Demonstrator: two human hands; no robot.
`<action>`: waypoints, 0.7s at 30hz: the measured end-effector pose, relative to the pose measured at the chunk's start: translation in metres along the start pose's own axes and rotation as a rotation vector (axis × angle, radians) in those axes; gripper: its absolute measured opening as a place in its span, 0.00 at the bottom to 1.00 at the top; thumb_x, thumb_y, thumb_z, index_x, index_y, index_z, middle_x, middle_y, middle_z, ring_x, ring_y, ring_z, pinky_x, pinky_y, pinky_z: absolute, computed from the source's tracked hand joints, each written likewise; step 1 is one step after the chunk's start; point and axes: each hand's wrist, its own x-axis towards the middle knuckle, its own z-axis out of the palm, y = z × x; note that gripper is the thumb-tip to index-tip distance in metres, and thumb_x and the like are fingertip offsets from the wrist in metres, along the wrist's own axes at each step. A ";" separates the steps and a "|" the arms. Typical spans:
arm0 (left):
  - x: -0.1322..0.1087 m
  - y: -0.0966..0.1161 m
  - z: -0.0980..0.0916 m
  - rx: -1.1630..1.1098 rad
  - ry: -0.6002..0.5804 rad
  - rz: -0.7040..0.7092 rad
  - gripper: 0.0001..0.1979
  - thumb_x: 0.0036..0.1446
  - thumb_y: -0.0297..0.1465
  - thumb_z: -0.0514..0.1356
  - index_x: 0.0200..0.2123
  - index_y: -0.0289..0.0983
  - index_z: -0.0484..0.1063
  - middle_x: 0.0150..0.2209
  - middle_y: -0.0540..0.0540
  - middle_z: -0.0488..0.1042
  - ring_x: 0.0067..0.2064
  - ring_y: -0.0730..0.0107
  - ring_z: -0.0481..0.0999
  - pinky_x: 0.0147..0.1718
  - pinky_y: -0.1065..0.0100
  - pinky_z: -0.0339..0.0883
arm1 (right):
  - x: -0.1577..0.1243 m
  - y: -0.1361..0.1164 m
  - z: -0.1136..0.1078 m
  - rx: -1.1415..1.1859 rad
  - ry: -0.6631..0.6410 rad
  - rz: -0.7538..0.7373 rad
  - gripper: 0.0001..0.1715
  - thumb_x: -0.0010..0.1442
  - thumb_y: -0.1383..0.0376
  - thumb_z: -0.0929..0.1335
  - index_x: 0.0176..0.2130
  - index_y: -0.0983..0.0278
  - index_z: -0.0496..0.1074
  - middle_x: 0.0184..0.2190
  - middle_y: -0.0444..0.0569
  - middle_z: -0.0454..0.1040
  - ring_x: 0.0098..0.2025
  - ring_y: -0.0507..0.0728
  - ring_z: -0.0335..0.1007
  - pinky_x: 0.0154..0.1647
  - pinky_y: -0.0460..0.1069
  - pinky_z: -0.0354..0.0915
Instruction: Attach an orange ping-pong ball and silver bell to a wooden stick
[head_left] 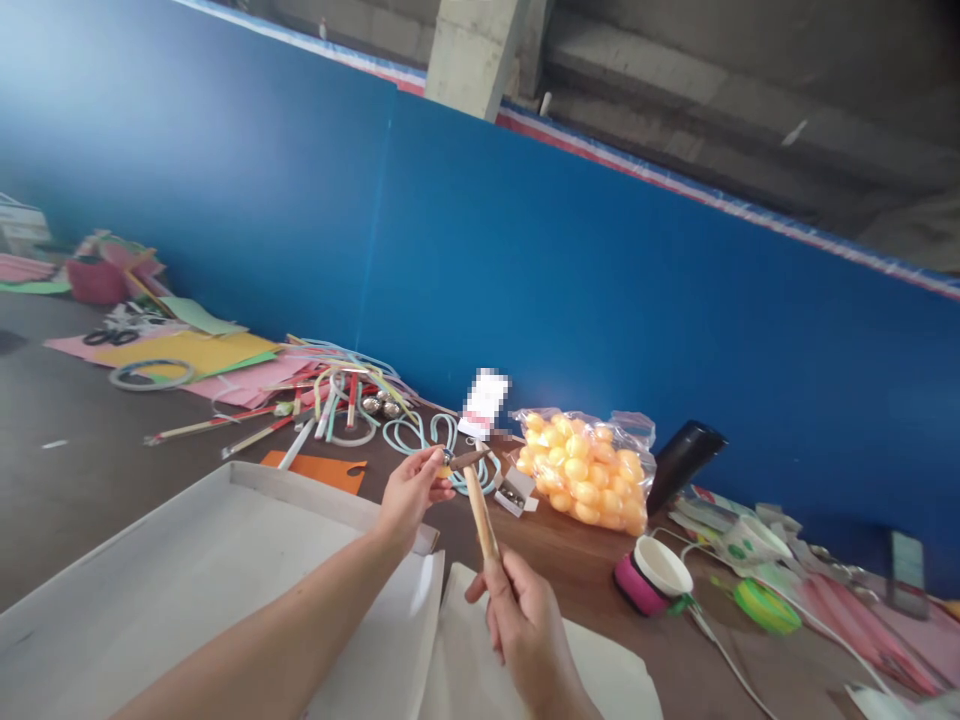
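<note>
Right hand (pixel 525 615): closed around the lower end of a small wooden-handled hammer (pixel 480 510), near the table's front edge.
Hammer: upright, its head level with the left fingertips.
Left hand (pixel 411 490): fingers pinched narrow on a tiny yellowish piece (pixel 445 470) at the hammer head.
Nearby: white tray (pixel 187 580) to the left; bag of orange balls (pixel 589 470) by the blue back wall.

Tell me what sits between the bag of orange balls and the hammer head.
In the head view, a small open cardboard box lies on the table between the bag of orange balls and the hammer, which the right hand holds.
</note>
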 end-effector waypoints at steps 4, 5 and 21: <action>0.001 -0.002 -0.001 0.012 -0.004 0.003 0.21 0.45 0.39 0.64 0.41 0.34 0.70 0.27 0.49 0.69 0.24 0.78 0.71 0.25 0.72 0.71 | 0.001 0.001 0.001 -0.001 0.033 -0.018 0.29 0.60 0.46 0.56 0.26 0.65 0.67 0.09 0.38 0.55 0.11 0.49 0.53 0.12 0.43 0.51; 0.001 -0.002 -0.001 0.014 -0.007 0.005 0.21 0.45 0.39 0.64 0.41 0.34 0.70 0.27 0.49 0.70 0.24 0.77 0.71 0.25 0.72 0.71 | 0.001 0.000 0.000 -0.009 0.021 -0.011 0.28 0.60 0.47 0.56 0.25 0.65 0.67 0.08 0.38 0.55 0.11 0.49 0.52 0.13 0.42 0.51; 0.001 -0.002 0.000 0.083 0.014 0.010 0.21 0.45 0.40 0.63 0.41 0.34 0.70 0.27 0.49 0.70 0.24 0.77 0.71 0.25 0.71 0.71 | 0.001 -0.002 -0.001 -0.021 0.001 0.003 0.28 0.61 0.47 0.56 0.25 0.64 0.67 0.08 0.37 0.55 0.10 0.48 0.52 0.13 0.42 0.51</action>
